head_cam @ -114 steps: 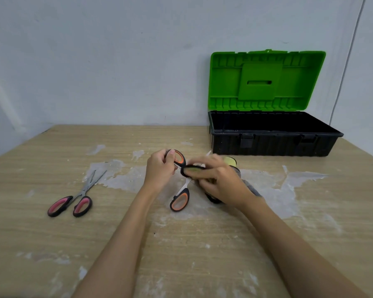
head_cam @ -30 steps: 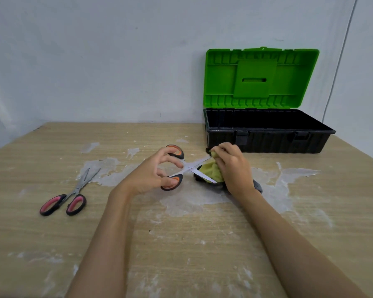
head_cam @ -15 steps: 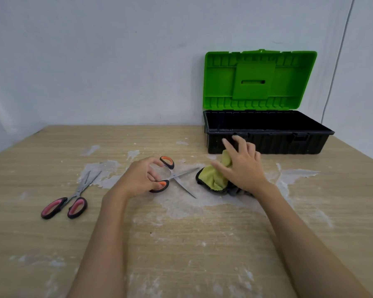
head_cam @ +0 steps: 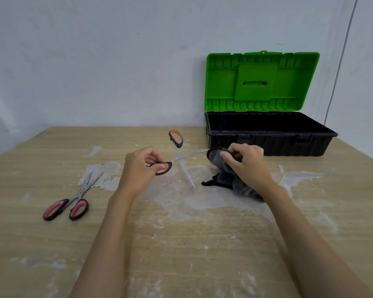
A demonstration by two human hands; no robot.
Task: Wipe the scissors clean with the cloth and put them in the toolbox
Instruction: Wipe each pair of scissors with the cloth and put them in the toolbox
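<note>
My left hand [head_cam: 141,166] grips one handle of the orange-and-black scissors [head_cam: 179,157], held above the table with the blades spread wide. One blade tip points at the cloth, the other points down at the table. My right hand [head_cam: 247,165] holds the grey cloth [head_cam: 223,176] bunched up, right at the tip of the upper blade. The toolbox [head_cam: 269,134] stands open at the back right, black base, green lid upright, and its visible inside looks bare. A second pair of scissors with pink handles [head_cam: 71,203] lies on the table to the left.
The wooden table [head_cam: 181,244] is smeared with whitish patches around the middle. A plain wall rises behind the table. A thin cable [head_cam: 340,61] runs down the wall right of the toolbox lid.
My left hand lifted the orange scissors off the table and opened the blades wider. My right hand, which lay flat on the cloth, gathered it up and raised it to the blade tip.
</note>
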